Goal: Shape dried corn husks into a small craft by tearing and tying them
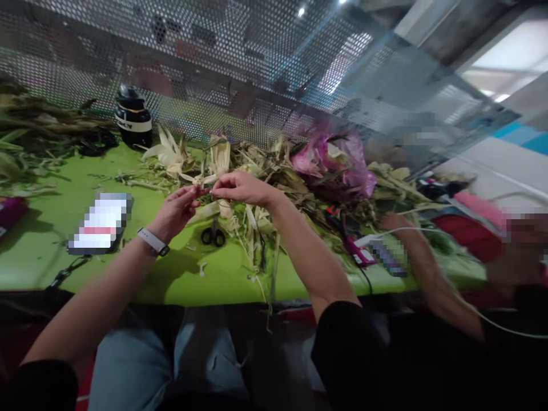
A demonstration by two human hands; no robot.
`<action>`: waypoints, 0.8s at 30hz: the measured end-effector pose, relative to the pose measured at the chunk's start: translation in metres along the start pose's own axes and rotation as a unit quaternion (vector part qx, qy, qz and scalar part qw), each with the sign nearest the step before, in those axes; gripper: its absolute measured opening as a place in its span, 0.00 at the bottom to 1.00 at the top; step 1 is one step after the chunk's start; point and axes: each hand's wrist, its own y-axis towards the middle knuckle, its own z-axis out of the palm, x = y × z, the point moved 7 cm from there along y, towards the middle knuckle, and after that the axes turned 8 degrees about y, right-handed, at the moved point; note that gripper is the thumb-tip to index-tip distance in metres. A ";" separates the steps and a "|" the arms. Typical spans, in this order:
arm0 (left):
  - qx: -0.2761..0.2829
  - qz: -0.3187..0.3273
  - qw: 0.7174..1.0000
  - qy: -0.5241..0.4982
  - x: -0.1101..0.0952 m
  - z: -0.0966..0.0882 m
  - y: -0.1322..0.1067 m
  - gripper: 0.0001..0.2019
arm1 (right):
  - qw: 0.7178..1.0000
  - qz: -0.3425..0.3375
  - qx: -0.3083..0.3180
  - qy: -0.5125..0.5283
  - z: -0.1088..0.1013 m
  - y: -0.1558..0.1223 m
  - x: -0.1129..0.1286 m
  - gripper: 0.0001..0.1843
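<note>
My left hand (182,206), with a white watch band on its wrist, is closed in a pinch above the green table (180,282). Fingertip to fingertip with it, my right hand (242,188) is also pinched shut. Between the fingers is something small and thin, too blurred to name. Pale strips of dried corn husk (220,153) lie just behind the fingertips. To their left, a cream husk bunch (168,153) spreads like petals. Black-handled scissors (213,235) lie below my hands, their blades partly hidden by husk scraps.
A lit phone (101,221) lies left. A black jar (133,123) stands before a perforated metal panel (257,68). A pink plastic bag (338,162) sits among heaped husks. At right are another person's arm (422,262), a second phone (389,257) and a white cable (417,229).
</note>
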 end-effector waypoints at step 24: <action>0.063 -0.055 0.996 -0.002 -0.012 0.005 -0.005 0.07 | 0.963 -0.038 -0.228 0.142 -0.051 -0.026 -0.065 0.20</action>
